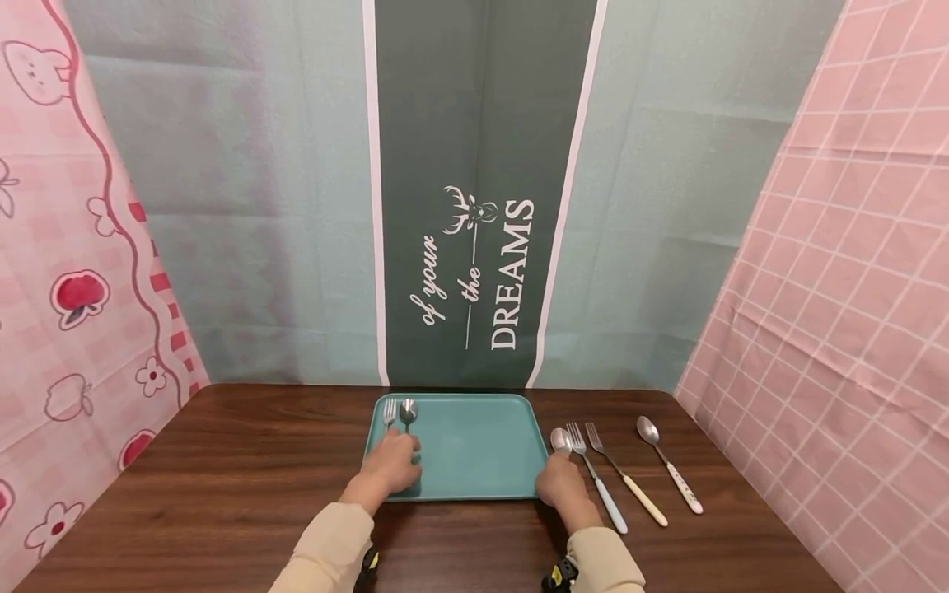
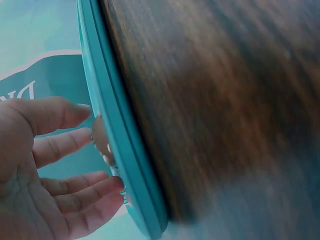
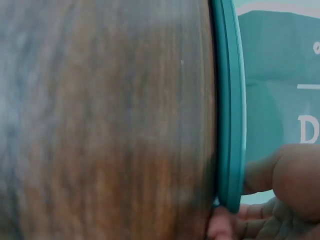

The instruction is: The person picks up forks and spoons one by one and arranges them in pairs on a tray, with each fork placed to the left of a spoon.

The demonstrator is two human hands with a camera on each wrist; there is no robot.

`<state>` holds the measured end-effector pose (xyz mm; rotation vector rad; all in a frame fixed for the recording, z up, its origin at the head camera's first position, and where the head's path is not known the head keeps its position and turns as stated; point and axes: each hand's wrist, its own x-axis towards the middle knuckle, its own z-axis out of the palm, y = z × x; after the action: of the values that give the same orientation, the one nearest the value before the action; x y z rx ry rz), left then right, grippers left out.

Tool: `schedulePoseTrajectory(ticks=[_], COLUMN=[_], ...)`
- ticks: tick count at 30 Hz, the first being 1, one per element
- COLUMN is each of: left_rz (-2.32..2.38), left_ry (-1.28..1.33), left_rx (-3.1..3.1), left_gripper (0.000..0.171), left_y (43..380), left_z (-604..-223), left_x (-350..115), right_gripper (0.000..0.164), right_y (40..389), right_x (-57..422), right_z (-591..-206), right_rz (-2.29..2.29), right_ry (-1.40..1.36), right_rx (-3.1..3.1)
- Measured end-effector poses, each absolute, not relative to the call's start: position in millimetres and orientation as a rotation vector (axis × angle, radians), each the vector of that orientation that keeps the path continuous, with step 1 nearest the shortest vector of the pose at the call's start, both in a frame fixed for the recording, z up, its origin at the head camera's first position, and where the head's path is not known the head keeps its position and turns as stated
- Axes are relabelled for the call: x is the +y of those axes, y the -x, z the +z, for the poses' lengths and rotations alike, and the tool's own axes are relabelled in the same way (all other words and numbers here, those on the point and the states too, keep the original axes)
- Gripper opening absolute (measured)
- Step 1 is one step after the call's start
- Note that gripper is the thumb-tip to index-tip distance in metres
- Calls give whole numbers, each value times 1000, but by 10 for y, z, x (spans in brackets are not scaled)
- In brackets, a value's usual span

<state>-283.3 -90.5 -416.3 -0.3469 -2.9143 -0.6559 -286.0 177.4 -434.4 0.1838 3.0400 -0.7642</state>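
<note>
the right hand [image 1: 561,483] pinching the rectangular teal tray [image 1: 474,449] may tug, sliding the silver metal spoon [image 1: 409,410] beside the spread-fingered left hand [image 1: 393,463].

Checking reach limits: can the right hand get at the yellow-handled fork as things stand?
Likely yes, after releasing the tray: the right hand is close; the yellow-handled fork lies uncovered, past the blue-handled fork.

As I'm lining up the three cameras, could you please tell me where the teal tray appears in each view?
Head: the teal tray lies at lower centre.
Left wrist: its rim slants from the top, left of centre, down to bottom centre.
Right wrist: its rim runs down right of centre from the top.
Shared landmark: white lettering, only partly visible in both wrist views.
</note>
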Motion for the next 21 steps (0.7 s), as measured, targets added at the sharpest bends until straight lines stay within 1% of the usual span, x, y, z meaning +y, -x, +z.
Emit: schedulePoseTrajectory(ticks=[4,6,9,12,16,19,21], left_rz=[-488,-393,-286,-261,-298,-326,-352], left_ry=[389,403,411,408,406,404,398], left_rx=[-2883,-2865,-2839,-2834,-2849,-2859,-2856], left_gripper=[22,19,15,17,21,21,19], left_y=[2833,2825,2808,2798,2787,2765,2744], left_z=[-4178,-4173,-4161,-4161,-4169,-4159,-4139], left_x=[-909,-920,-942,-969,-997,-1015,-1035], right_gripper=[16,9,8,8,11,13,12], right_y=[2825,2813,2799,2800,2813,2827,2835], right_x=[1743,1725,1692,1669,1673,1704,1735], right_z=[-4256,-4203,-4133,-4104,-4115,-4147,-4170], right_rz=[-600,-501,-384,-328,-334,-359,-379], right_ry=[-141,-93,-12,11,5,6,27], right_rx=[3130,3190,3256,3272,3253,3239,3255])
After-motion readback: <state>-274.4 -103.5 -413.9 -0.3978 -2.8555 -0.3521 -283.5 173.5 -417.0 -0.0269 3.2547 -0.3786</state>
